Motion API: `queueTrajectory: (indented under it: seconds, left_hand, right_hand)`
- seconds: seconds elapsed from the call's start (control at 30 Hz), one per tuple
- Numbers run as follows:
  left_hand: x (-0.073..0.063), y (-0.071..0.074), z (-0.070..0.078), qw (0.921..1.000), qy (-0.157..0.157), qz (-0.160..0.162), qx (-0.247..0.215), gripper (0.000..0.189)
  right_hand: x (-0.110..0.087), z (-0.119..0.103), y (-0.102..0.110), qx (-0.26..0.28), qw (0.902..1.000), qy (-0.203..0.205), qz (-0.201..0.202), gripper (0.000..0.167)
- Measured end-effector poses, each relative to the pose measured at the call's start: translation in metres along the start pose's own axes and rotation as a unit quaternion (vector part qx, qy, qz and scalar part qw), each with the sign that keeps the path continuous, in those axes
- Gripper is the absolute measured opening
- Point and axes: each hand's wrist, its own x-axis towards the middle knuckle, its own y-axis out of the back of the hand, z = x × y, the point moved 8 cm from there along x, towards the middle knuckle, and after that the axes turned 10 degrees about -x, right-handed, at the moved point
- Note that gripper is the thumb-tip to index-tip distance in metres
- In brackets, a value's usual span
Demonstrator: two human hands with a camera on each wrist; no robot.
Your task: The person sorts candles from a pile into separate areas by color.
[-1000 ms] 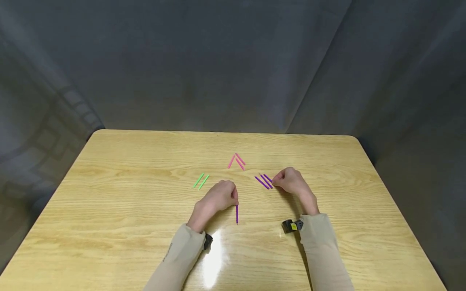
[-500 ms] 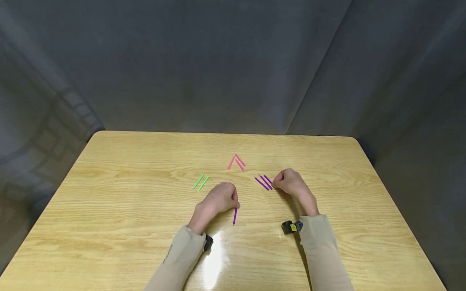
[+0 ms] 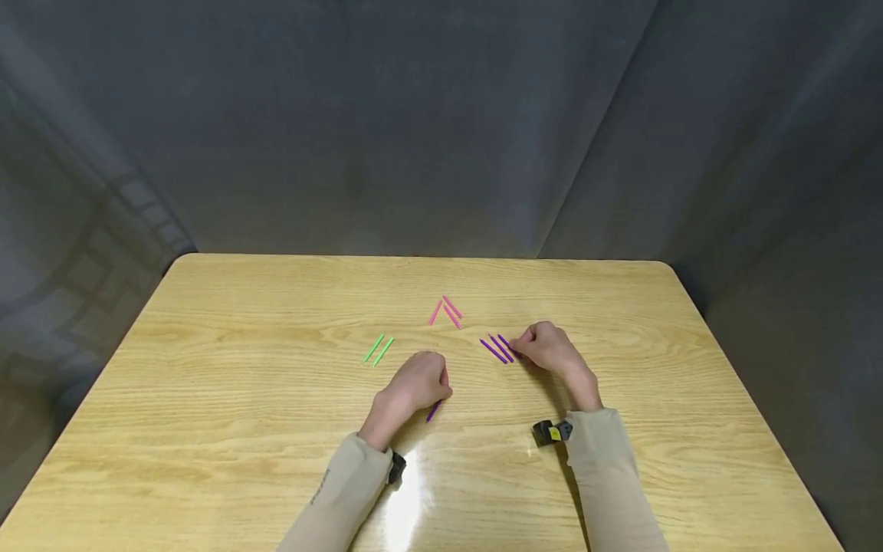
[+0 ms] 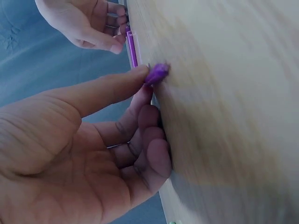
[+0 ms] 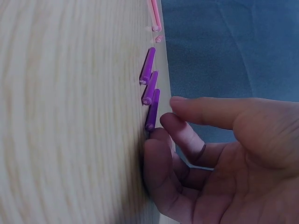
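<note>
In the head view my left hand [image 3: 415, 381] pinches a thin, candle-like purple stick [image 3: 434, 411] low over the table, between thumb and forefinger. Its free end slants down and to the left. The left wrist view shows one end of this purple stick [image 4: 158, 73] beyond the thumb tip. My right hand [image 3: 549, 347] rests at a slanted row of purple sticks [image 3: 493, 351]. From the right wrist, its thumb and forefinger are slightly apart with nothing between them, and its lower fingers lie at the near end of the closest purple stick [image 5: 153, 109].
Pink sticks [image 3: 451, 317] form a peak shape farther back at the middle. A pair of green sticks [image 3: 383, 351] slants side by side to the left. All lie on a wooden table [image 3: 241, 429], with a dark curtain [image 3: 359, 130] behind it.
The purple stick in my left hand has turned, its lower end swinging left from nearly straight to slanted. My left hand has dipped slightly; the right hand stays almost where it was.
</note>
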Motion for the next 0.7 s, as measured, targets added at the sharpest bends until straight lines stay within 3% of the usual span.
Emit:
queueTrajectory:
  seconds: [0.27,0.47,0.7]
  left_hand:
    - [0.000,0.000,-0.002,0.9996,0.008,0.003,-0.025,0.017]
    - [0.003,0.000,-0.002,0.9994,0.009,0.011,-0.032,0.025]
    - [0.006,0.005,-0.001,0.9988,0.011,0.029,-0.038,0.023]
  right_hand:
    - [0.004,0.005,-0.001,0.013,0.9997,-0.021,0.006,0.025]
    - [-0.004,-0.004,0.011,0.021,0.9992,0.005,0.034,0.028]
    - [-0.010,-0.027,0.016,0.029,0.9976,0.054,0.033,0.028]
